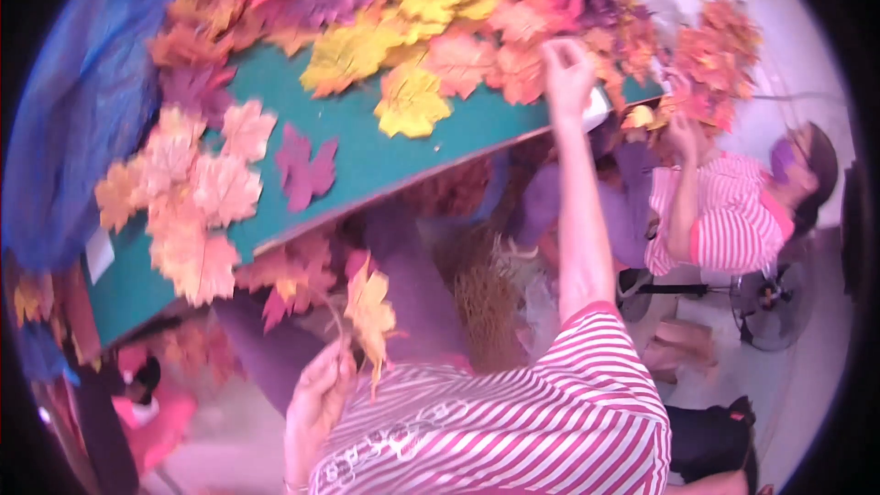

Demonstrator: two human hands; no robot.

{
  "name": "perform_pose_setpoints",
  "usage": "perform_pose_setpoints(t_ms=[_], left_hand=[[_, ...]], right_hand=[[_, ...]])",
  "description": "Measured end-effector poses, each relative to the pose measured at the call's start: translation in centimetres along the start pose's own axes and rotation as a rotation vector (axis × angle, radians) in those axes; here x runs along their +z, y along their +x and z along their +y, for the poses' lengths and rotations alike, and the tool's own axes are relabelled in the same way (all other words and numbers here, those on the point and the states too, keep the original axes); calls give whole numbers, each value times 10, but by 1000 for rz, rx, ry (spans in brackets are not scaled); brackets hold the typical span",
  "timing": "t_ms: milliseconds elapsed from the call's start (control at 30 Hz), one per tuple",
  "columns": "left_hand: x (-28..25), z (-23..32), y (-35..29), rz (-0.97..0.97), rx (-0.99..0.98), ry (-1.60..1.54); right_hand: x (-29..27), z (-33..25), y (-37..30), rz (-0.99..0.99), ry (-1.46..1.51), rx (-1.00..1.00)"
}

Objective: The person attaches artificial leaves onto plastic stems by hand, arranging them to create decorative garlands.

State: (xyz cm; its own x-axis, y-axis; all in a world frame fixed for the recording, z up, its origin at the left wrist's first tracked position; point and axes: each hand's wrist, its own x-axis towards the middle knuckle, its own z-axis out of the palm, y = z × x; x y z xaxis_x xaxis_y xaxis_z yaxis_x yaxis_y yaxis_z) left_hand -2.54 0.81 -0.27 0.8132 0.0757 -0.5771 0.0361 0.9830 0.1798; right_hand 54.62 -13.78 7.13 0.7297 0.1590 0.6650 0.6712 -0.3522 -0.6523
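Low in front of my body, my left hand (321, 387) is closed round the thin stem of an artificial maple leaf spray (369, 307). Its yellow-orange leaf hangs beside my fingers, and red leaves show further along. My right arm stretches over the table edge. The fingers of my right hand (568, 78) are curled into a pinch beside orange cloth leaves (521, 71); what they hold, if anything, cannot be made out. Yellow leaves (412, 101) lie left of that hand, part of a large heap in yellow, orange, red and purple.
A green table (344, 142) slants across the view, bearing a peach leaf cluster (197, 188) and a purple leaf (305, 167). Blue sheeting (87, 101) hangs at left. A co-worker in a striped shirt (733, 220) handles leaves at right, near a fan (772, 307). Brown stems (490, 307) stand below the table.
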Motion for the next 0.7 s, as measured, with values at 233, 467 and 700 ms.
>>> perform_pose_setpoints(t_ms=[233, 467, 700], left_hand=[[16, 0, 8, 66, -26, 193], [24, 1, 8, 111, 167, 150], [18, -1, 2, 205, 284, 226]], right_hand=[[-37, -221, -103, -252, -258, -674], [-14, -262, -260, -1406, 624, 20], [-14, -272, -307, -1193, 441, 449]])
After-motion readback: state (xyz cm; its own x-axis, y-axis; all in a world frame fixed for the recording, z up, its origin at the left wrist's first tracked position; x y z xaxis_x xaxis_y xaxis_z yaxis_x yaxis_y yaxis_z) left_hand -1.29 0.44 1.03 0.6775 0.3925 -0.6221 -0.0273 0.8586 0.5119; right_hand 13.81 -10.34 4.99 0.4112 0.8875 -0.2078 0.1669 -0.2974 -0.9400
